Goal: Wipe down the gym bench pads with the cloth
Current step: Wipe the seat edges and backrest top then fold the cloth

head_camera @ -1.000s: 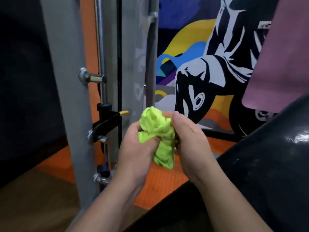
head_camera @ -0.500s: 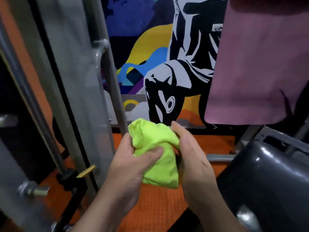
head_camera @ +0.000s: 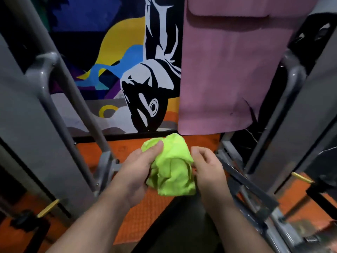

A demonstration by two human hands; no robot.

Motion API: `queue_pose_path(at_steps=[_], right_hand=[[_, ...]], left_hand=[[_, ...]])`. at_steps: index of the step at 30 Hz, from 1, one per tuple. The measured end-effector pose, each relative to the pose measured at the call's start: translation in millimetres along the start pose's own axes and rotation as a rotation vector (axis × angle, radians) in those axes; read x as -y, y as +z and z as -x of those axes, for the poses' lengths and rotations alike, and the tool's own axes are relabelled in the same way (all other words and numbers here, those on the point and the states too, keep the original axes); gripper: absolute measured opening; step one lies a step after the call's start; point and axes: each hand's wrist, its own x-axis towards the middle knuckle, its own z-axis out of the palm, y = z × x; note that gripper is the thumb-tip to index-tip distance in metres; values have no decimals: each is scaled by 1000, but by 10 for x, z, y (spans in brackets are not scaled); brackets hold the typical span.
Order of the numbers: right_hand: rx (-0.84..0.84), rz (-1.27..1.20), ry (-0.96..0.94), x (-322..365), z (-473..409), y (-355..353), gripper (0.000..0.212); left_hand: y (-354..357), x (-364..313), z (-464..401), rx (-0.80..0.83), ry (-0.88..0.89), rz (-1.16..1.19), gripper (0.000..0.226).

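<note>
A bunched lime-green cloth (head_camera: 172, 168) hangs in front of me over the orange floor. My left hand (head_camera: 135, 168) grips its left side, thumb pressed on the top fold. My right hand (head_camera: 207, 169) is at its right edge, fingers curled and touching the fabric there. A dark pad surface (head_camera: 180, 221) shows low between my forearms; I cannot tell if it is the bench pad.
Grey steel uprights of a rack stand at the left (head_camera: 32, 114) and right (head_camera: 300, 121). A pink mat (head_camera: 228, 70) hangs at the back right over a painted wall mural (head_camera: 145, 92). Orange rubber flooring (head_camera: 142, 221) lies below. Grey frame bars (head_camera: 246, 183) run at lower right.
The view has swung right and down, so the rack uprights now frame both sides and the shiny black pad has left the right side. Both hands have shifted on the cloth, opening it wider.
</note>
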Motion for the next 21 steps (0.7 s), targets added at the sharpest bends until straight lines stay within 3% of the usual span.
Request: queue_pose_path(at_steps=[4, 7, 11, 14, 21], right_hand=[[165, -94, 215, -32, 16, -393, 63], [291, -74, 206, 18, -40, -624, 47], [1, 179, 121, -26, -283, -999, 19], [-166, 393, 96, 48, -525, -1398, 22], [-29, 552, 298, 96, -1184, -2090, 28]], left_hand=[[292, 152, -155, 25, 37, -145, 24], [516, 287, -209, 116, 46, -244, 21], [765, 477, -326, 186, -26, -198, 24], [915, 665, -474, 155, -117, -77, 25], [1385, 1252, -635, 131, -320, -52, 13]])
